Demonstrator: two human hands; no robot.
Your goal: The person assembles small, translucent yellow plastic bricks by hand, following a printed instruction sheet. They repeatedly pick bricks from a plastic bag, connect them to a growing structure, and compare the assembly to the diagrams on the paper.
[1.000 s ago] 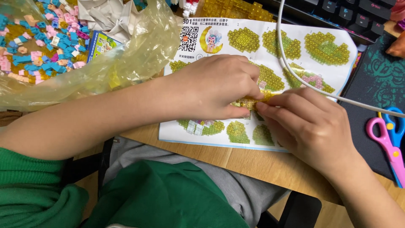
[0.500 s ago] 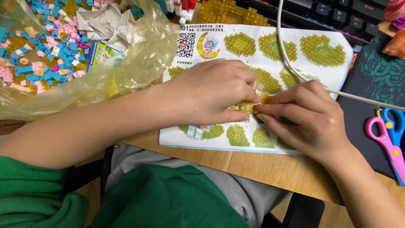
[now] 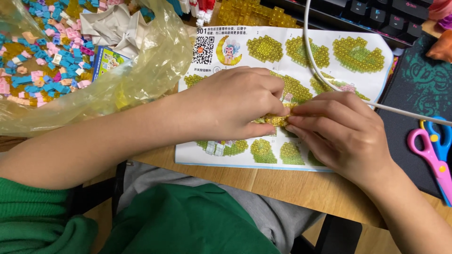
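Wooden table (image 3: 301, 188), white instruction sheet (image 3: 329, 56) at near edge, left hand (image 3: 235, 106) and right hand (image 3: 343, 134) pinching small yellow brick piece (image 3: 278, 120), clear bag of bricks (image 3: 61, 61) far left.

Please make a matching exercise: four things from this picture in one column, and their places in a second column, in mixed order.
1. scissors
2. plastic bag
3. yellow brick piece
4. white cable

a. between the left hand and right hand
b. far right, on the dark mat
c. across the instruction sheet
d. upper left, holding small bricks

Pairs: 1-b, 2-d, 3-a, 4-c
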